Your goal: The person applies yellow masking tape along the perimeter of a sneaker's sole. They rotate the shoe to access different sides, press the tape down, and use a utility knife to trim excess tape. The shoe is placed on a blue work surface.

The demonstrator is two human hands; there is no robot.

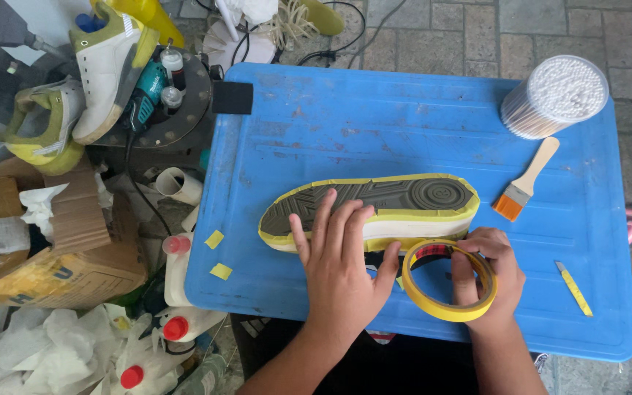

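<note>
Blue bench (316, 132): bears all items. Shoe (374, 208), sole up, edge taped yellow: under the left hand (339, 271), fingers spread flat upon it. Yellow tape roll (449, 280): pinched by the right hand (493, 274), just beside the shoe. Brush (527, 181): beyond the right hand.

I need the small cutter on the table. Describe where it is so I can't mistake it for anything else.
Start at the blue plastic tabletop and go to its near right corner, right of the right hand holding the yellow tape roll. The cutter lies flat there, alone. It is a slim yellow strip with a grey blade tip, unlike the wooden-handled brush with orange bristles farther back.
</note>
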